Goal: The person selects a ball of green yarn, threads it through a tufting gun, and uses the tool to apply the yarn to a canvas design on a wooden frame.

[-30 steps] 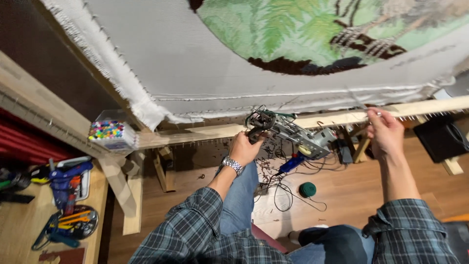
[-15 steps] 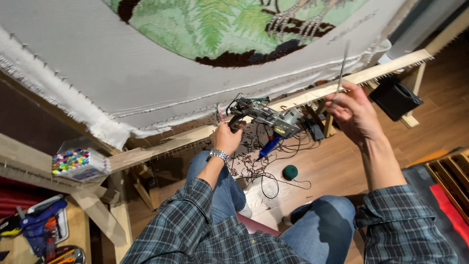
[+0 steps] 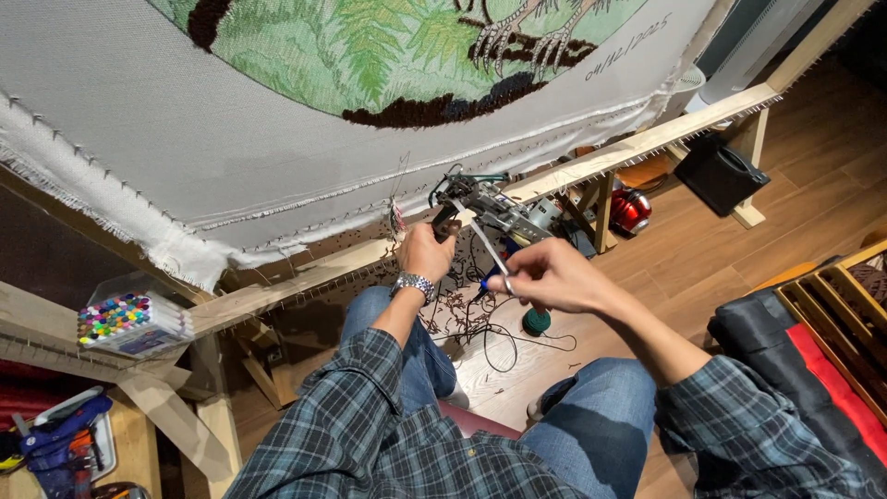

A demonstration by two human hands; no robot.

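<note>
My left hand [image 3: 424, 249] grips the handle of a grey tufting gun [image 3: 494, 208], held up just below the wooden frame bar [image 3: 637, 143]. My right hand [image 3: 545, 275] pinches a thin silver tool [image 3: 482, 242], its tip slanting up toward the gun's body. A watch sits on my left wrist. Above the gun hangs white backing cloth [image 3: 231, 157] stretched on the frame, carrying a tufted green-and-brown picture [image 3: 370, 51]. A short strand of yarn [image 3: 397, 217] dangles from the cloth left of the gun.
A clear box of coloured markers [image 3: 129, 323] rests on the frame's lower left bar. Cables and a green yarn cone [image 3: 536, 321] lie on the wooden floor between my knees. A red object [image 3: 631, 211] and a black box [image 3: 721, 176] stand behind the frame. Blue tools [image 3: 55, 444] lie lower left.
My right hand has come down from the frame bar and now meets the gun, holding the thin tool against it. The view has shifted, and the gun stays in my left hand.
</note>
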